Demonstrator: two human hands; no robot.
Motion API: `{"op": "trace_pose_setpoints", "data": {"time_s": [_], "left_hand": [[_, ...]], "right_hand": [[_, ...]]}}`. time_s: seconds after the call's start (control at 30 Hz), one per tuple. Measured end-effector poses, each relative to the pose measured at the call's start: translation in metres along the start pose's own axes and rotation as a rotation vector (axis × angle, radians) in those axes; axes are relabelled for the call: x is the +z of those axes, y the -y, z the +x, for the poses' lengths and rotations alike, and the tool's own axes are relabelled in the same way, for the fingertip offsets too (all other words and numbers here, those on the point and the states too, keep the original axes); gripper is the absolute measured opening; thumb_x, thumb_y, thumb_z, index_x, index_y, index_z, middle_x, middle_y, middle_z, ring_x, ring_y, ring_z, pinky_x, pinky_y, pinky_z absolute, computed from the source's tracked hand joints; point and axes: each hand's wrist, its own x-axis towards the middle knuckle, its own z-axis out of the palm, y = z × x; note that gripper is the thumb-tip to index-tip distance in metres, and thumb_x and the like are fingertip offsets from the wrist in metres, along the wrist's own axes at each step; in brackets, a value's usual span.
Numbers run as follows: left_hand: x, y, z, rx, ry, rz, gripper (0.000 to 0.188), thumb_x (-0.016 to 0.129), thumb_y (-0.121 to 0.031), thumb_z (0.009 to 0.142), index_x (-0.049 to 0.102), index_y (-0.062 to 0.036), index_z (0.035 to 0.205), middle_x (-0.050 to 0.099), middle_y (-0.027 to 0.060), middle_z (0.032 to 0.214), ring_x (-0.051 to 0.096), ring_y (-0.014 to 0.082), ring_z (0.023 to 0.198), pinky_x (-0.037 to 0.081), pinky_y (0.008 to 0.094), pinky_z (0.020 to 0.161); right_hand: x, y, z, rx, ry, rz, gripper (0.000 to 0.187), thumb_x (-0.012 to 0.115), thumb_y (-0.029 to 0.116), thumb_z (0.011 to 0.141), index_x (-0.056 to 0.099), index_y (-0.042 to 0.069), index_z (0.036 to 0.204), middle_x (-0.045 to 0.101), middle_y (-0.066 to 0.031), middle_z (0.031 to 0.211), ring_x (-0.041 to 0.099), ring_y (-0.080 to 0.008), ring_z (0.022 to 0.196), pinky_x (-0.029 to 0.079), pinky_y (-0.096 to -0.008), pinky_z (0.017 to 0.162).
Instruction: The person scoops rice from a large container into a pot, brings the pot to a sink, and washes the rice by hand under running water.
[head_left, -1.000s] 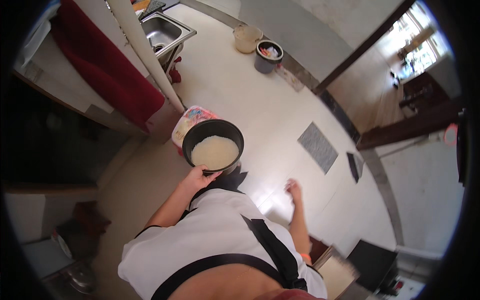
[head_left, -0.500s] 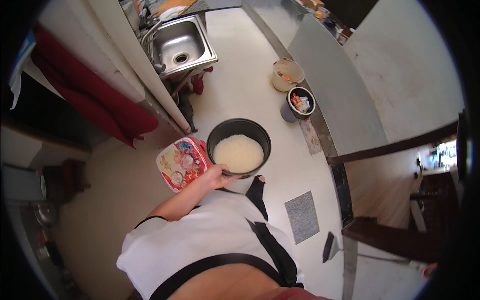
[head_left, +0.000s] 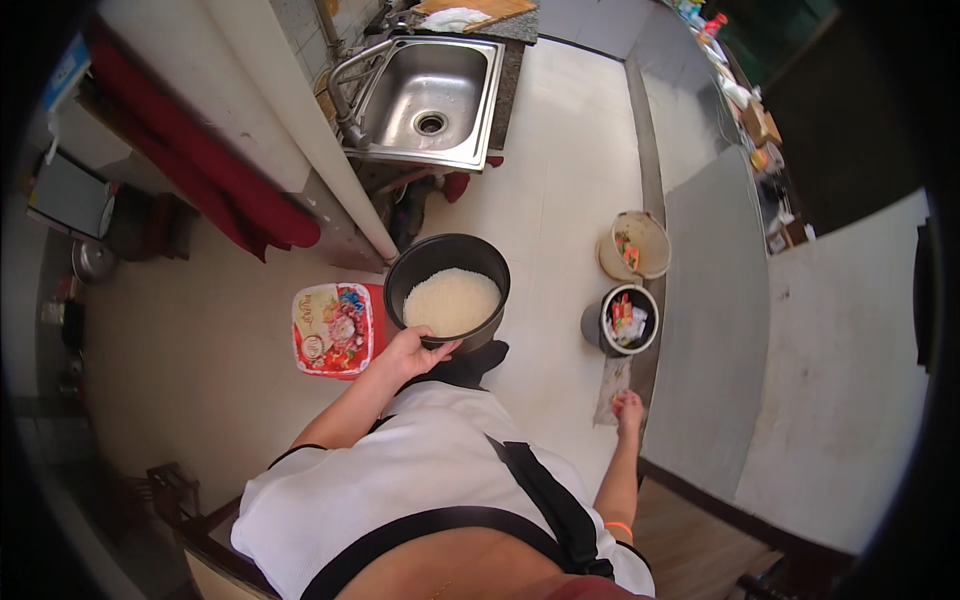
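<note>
In front of my body a black round inner pot [head_left: 493,262] is held tilted, with white rice [head_left: 452,302] in its bottom. My left hand [head_left: 418,350] is closed on its near rim, thumb over the edge. The pot's underside is hidden. My right hand [head_left: 628,408] hangs out to the right, over a crumpled clear plastic bag [head_left: 612,378] on the floor. Its fingers look loosely curled, and no held thing stands out. A red tub with a flower-patterned lid [head_left: 335,330] stands on the floor left of the pot.
A steel sink [head_left: 425,90] with a faucet [head_left: 345,95] lies ahead, left of the walkway. At right, a beige bucket [head_left: 640,245] and a grey bin [head_left: 600,325] with litter stand by the wall. A red cloth [head_left: 190,150] hangs at left; a white pipe [head_left: 300,120] runs beside it.
My right hand and forearm have come into view at the right. The view has turned, and the sink looks nearer. My left hand still holds the pot.
</note>
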Motion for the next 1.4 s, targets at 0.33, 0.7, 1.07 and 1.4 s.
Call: {"op": "trace_pose_setpoints", "data": {"time_s": [0.33,0.7,1.07,1.4], "left_hand": [[0.164,-0.089,0.105,0.119,0.096,-0.159,0.046,0.039,0.001,0.073,0.027,0.0051,0.117,0.038,0.0251,0.112,0.046,0.0355,0.098,0.049,0.0334,0.078],[0.248,-0.216,0.206,0.419,0.143,-0.372,0.045,0.044,0.004,0.07,0.033,0.0062,0.113,0.037,0.0276,0.11,0.045,0.0357,0.099,0.051,0.0313,0.075],[0.29,-0.327,0.279,0.589,-0.135,-0.985,0.065,0.042,0.003,0.072,0.006,-0.0045,0.126,-0.002,0.0305,0.125,0.044,0.04,0.101,0.05,0.0373,0.074],[0.273,-0.425,0.408,0.427,-0.21,-1.104,0.062,0.042,0.002,0.072,0.011,-0.0019,0.126,0.009,0.028,0.125,0.044,0.0395,0.101,0.051,0.0386,0.074]], "right_hand": [[0.051,0.05,0.063,0.328,0.52,-0.643,0.027,0.045,0.032,0.083,0.05,0.007,0.095,0.054,-0.0064,0.076,0.054,-0.0159,0.06,0.046,-0.0277,0.051],[0.204,0.199,0.343,0.242,0.57,-0.644,0.021,0.044,0.025,0.083,0.052,0.008,0.091,0.056,-0.0061,0.071,0.053,-0.0136,0.052,0.044,-0.0246,0.043],[0.446,0.41,0.516,0.009,0.824,-0.844,0.022,0.045,0.024,0.084,0.051,0.006,0.097,0.055,-0.0075,0.084,0.054,-0.0125,0.062,0.045,-0.0233,0.052],[0.717,0.546,0.377,-0.199,1.346,-0.687,0.024,0.042,0.02,0.086,0.05,0.004,0.103,0.055,-0.0067,0.092,0.054,-0.0123,0.073,0.045,-0.0237,0.069]]}}
